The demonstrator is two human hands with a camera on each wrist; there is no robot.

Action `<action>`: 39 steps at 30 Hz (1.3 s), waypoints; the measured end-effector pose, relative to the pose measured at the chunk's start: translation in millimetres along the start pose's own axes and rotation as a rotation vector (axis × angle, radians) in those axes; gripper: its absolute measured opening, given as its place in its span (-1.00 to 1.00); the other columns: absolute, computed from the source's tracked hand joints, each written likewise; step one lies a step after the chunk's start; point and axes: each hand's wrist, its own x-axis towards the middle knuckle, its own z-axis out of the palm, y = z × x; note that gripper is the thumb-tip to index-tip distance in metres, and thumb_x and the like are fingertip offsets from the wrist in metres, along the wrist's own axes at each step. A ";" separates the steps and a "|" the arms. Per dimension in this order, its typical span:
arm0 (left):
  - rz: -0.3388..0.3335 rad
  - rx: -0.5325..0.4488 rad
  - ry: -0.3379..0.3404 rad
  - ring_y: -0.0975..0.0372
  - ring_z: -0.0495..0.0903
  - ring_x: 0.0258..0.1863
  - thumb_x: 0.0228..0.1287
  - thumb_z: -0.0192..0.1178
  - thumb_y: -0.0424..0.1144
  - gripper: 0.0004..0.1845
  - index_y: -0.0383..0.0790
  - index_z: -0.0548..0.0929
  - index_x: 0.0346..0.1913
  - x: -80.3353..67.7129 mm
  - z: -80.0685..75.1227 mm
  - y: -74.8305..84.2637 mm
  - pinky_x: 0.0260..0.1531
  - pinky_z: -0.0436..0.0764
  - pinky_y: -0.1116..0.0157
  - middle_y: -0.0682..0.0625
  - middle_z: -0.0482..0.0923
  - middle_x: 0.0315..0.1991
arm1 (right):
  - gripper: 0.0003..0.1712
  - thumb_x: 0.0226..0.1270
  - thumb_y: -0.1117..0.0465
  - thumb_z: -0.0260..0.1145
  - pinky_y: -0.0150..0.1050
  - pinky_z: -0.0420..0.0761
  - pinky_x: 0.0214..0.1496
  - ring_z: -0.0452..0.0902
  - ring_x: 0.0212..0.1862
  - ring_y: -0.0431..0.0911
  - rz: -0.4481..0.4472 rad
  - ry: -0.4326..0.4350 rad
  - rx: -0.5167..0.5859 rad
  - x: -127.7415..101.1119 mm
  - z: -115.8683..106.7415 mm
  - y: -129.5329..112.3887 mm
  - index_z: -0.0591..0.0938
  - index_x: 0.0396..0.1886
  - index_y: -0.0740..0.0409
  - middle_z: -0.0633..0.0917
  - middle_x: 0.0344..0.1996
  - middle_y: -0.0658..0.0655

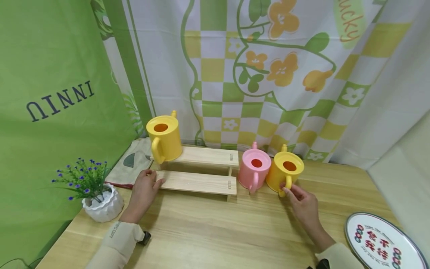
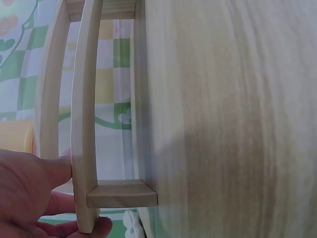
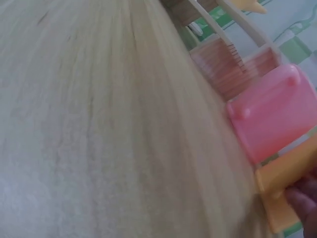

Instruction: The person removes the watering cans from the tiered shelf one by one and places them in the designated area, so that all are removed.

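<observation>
My left hand [image 1: 145, 188] grips the left end of the lower board of a two-tier wooden shelf [image 1: 195, 182], thumb above and fingers beneath in the left wrist view. A yellow watering can [image 1: 172, 138] stands on the left of the upper board, its handle towards me. To the right of the shelf, a pink watering can [image 1: 246, 175] stands on the table. Beside it is a second yellow watering can [image 1: 277, 172], whose handle my right hand [image 1: 304, 205] pinches low down. Only part of that can and hand shows in the right wrist view.
A white pot of purple flowers [image 1: 105, 207] stands on the left of the table [image 1: 215, 231]. Behind it lies a light cloth bag [image 1: 134, 158] with a red cord. An oval white plate with red lettering [image 1: 376, 229] lies at the right. A patterned curtain [image 1: 221, 74] hangs behind.
</observation>
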 end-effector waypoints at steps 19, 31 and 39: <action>-0.023 0.004 -0.002 -0.11 0.43 -0.05 0.15 0.26 -0.17 -0.64 -0.24 0.33 -0.60 1.0 -8.9 -12.3 -0.10 0.46 -0.01 -0.31 0.56 -0.33 | -0.82 0.12 0.43 0.23 -0.40 0.62 -0.26 0.65 -0.31 -0.12 -0.629 -0.127 0.225 19.1 122.0 -188.1 0.67 -0.28 0.25 0.71 -0.35 0.14; -0.042 -0.029 0.009 -0.11 0.47 -0.13 0.13 0.28 -0.20 -0.67 -0.26 0.36 -0.57 2.1 0.9 -6.4 -0.20 0.49 0.02 -0.32 0.48 -0.22 | -0.76 0.15 0.20 0.33 -0.49 0.58 -0.23 0.63 -0.19 -0.21 -0.253 -0.400 0.312 6.7 265.4 -238.5 0.64 -0.19 0.20 0.70 -0.27 0.07; -0.064 -0.078 0.012 -0.08 0.45 -0.13 0.13 0.28 -0.21 -0.66 -0.23 0.35 -0.58 1.6 1.4 -2.7 -0.21 0.50 0.05 -0.31 0.46 -0.20 | -0.75 0.13 0.10 0.34 -0.51 0.57 -0.30 0.62 -0.34 -0.33 -0.274 -0.327 0.279 8.4 283.4 -237.7 0.69 -0.25 0.14 0.73 -0.38 0.00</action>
